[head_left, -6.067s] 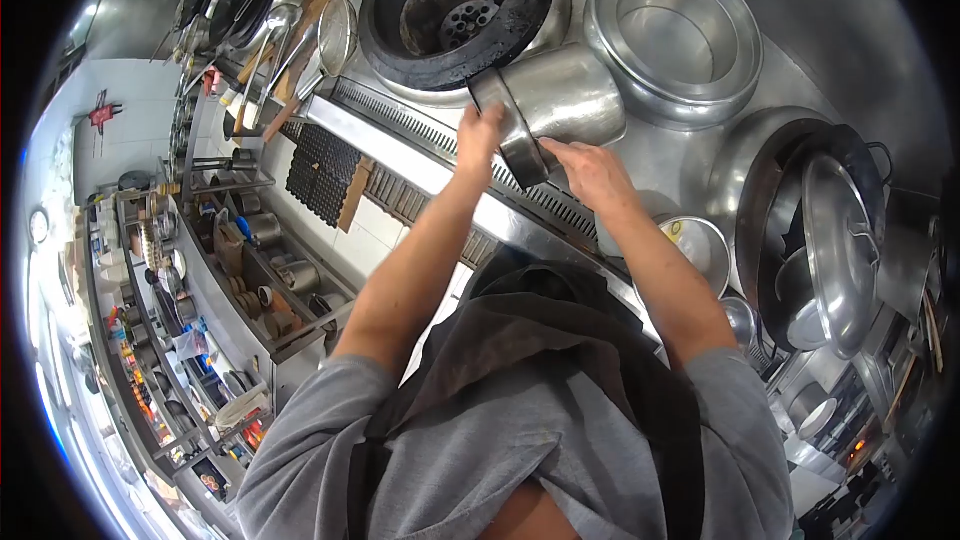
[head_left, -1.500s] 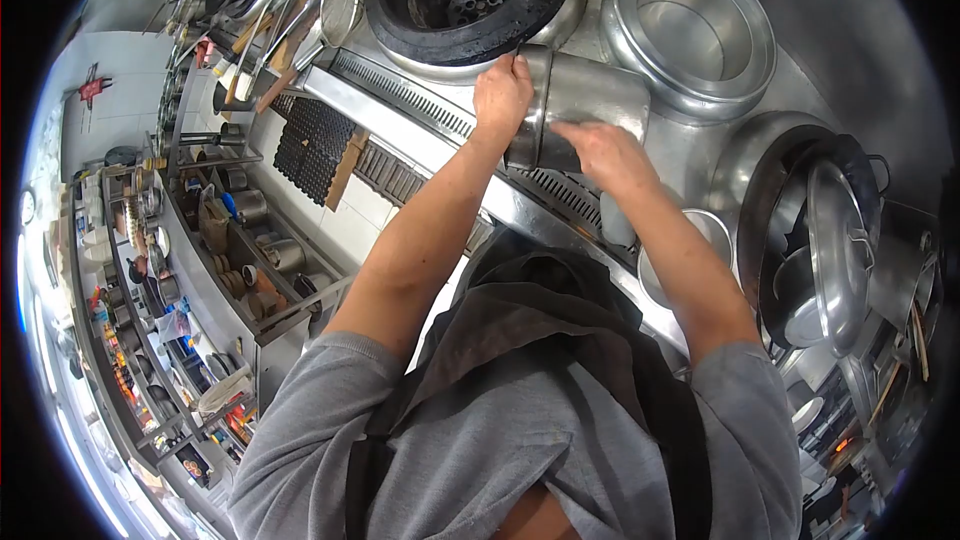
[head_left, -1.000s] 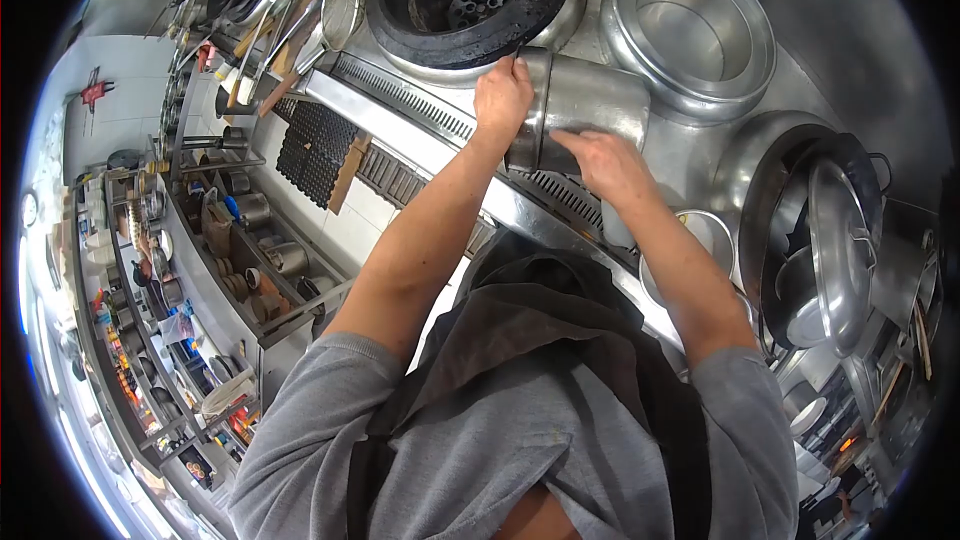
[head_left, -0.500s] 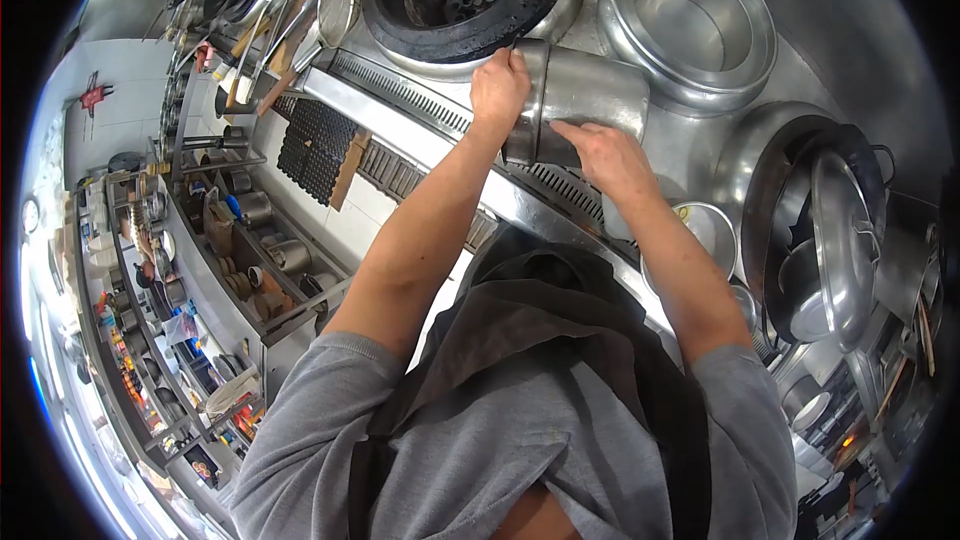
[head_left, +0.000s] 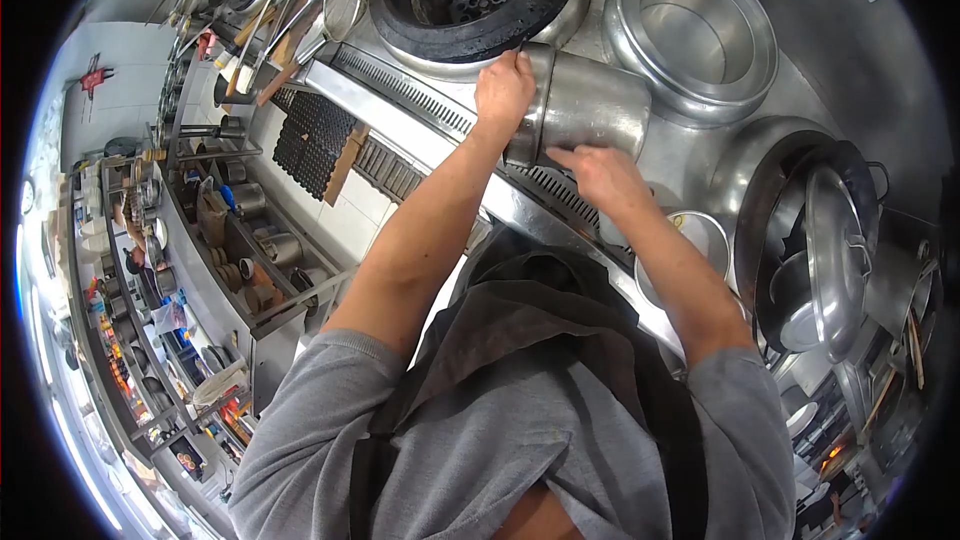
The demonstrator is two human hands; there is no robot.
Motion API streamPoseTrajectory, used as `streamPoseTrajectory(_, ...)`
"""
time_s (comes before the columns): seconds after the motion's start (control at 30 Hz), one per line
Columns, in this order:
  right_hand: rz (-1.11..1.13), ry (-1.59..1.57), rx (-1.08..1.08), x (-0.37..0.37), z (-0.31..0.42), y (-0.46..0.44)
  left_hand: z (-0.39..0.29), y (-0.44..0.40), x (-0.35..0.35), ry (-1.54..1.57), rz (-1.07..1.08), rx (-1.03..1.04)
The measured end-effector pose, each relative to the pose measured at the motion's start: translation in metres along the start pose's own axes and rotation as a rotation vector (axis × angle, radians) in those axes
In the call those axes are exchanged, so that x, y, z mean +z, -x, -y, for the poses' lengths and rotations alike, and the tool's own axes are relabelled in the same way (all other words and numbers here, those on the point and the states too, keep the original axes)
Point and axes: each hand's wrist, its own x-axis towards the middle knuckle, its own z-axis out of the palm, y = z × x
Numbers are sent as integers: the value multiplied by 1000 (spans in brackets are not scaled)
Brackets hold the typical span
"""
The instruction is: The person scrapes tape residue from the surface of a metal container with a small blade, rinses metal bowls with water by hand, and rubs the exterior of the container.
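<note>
A stainless-steel cylinder [head_left: 598, 100], probably a deep pot, lies on its side at the front of the stove, with a raised band around it near its left end. My left hand [head_left: 505, 90] is closed on the rim at that end, fingers curled over the edge. On the near side, my right hand [head_left: 605, 175] has its index finger stretched out against the metal by the band. Its other fingers are folded, and nothing is held in it. The inside of the cylinder is hidden from me.
Behind the cylinder is a black burner ring [head_left: 400, 25]. To its right stands a round metal pot [head_left: 620, 35]. A wok [head_left: 760, 240] with a lid [head_left: 835, 260] sits further right. Strainers and ladles hang over the left edge, near a mesh strainer [head_left: 345, 0]. A slotted drain [head_left: 400, 85] runs along the front.
My right index finger has slid down along the band toward me. My left hand keeps its hold on the rim. The whole view has shifted slightly.
</note>
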Motion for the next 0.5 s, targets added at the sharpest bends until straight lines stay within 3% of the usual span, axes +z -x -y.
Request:
streamPoseTrajectory(0.2, -123, -79, 23, -1, 0, -6, -8, -25, 3, -70, 76, -18)
streamPoseTrajectory(0.33, -243, -141, 65, -17, -1, -13, 6, -68, 27, -156, 263, 24)
streamPoseTrajectory(0.4, -252, -142, 74, -18, -5, -15, 10, -76, 29, 429, 305, -336)
streamPoseTrajectory(0.43, -255, -158, 79, -18, -6, -17, 7, -68, 18, 622, 369, -420)
streamPoseTrajectory(0.47, -258, -163, 81, -18, -7, -19, 7, -54, 6, 616, 370, -419)
streamPoseTrajectory(0.5, -268, -163, 90, -18, -8, -21, 6, -38, -9, 454, 323, -220)
